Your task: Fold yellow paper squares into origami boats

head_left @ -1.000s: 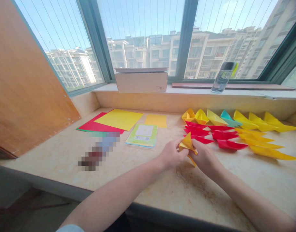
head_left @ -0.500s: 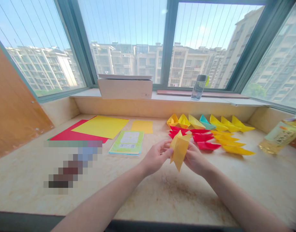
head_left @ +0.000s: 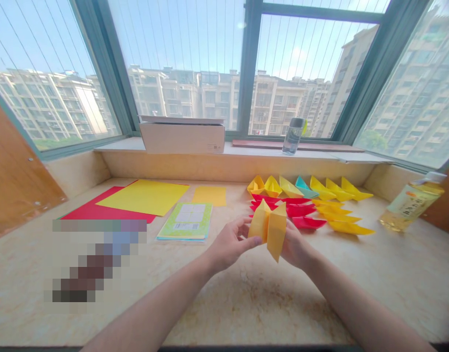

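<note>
A folded piece of yellow-orange paper is held up between my two hands, its two pointed flaps standing apart with a gap down the middle. My left hand grips its left flap, thumb in front and fingers behind. On the other side my right hand is closed on the right flap; most of its fingers are hidden behind the paper. Just beyond stand rows of folded paper boats: red boats, yellow boats and a teal boat.
Left of my hands lie a green-covered booklet, a small orange sheet, a large yellow sheet and red paper. A bottle of yellow liquid stands right. On the sill are a white box and a clear bottle.
The folded paper's two flaps have spread apart, opening a gap between them. Both hands still hold it. The view has shifted slightly right.
</note>
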A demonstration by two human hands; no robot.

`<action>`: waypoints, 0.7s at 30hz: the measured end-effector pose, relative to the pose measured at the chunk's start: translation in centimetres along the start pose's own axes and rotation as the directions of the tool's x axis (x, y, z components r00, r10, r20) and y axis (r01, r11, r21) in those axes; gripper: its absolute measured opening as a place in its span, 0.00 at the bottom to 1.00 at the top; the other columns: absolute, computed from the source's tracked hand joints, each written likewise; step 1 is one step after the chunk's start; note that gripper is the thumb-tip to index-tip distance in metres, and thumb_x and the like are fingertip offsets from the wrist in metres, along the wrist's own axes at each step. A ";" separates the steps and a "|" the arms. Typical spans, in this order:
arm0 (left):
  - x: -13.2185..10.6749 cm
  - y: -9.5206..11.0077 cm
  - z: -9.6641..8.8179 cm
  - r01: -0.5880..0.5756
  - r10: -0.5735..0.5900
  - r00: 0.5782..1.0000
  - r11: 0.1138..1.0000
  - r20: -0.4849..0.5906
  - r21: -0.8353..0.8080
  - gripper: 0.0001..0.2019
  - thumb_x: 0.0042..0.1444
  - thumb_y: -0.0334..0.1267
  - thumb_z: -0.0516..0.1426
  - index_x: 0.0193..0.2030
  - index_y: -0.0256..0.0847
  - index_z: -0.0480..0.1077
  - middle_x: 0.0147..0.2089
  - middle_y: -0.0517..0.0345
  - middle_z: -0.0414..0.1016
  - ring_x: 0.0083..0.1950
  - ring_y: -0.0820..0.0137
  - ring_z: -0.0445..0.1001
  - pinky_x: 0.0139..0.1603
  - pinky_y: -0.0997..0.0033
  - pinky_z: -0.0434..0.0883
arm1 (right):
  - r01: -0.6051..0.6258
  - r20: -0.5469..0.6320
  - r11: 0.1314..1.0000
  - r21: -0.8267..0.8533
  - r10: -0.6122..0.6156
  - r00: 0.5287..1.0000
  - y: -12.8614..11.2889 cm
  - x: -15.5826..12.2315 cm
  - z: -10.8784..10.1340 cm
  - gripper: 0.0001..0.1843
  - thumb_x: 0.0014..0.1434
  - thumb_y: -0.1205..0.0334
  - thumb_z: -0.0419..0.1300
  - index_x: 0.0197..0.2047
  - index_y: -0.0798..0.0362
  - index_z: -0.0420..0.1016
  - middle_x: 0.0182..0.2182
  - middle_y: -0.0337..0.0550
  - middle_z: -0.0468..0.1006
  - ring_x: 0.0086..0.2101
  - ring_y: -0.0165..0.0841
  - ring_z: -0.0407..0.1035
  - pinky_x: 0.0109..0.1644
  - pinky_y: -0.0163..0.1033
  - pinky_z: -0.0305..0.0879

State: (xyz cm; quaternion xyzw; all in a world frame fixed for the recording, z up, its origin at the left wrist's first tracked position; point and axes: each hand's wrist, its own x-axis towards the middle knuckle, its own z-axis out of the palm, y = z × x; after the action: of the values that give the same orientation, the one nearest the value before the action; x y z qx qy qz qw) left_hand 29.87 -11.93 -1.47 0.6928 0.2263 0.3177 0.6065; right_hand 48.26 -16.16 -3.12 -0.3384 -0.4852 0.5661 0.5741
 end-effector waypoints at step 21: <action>-0.4 0.7 -0.2 0.015 -0.004 0.998 0.982 0.058 -0.189 0.17 0.56 0.50 0.61 0.34 0.35 0.71 0.30 0.59 0.69 0.30 0.75 0.65 0.33 0.75 0.62 | -0.215 0.239 0.974 -0.069 0.225 0.945 -1.6 -0.6 0.9 0.14 0.55 0.56 0.68 0.36 0.60 0.81 0.26 0.43 0.76 0.25 0.27 0.67 0.29 0.31 0.62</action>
State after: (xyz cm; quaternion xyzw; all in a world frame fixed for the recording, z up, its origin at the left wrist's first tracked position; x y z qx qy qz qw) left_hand 29.44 -12.18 -0.82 0.6397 0.1810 0.3149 0.6774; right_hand 48.03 -17.06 -1.45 -0.3299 -0.5236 0.6536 0.4356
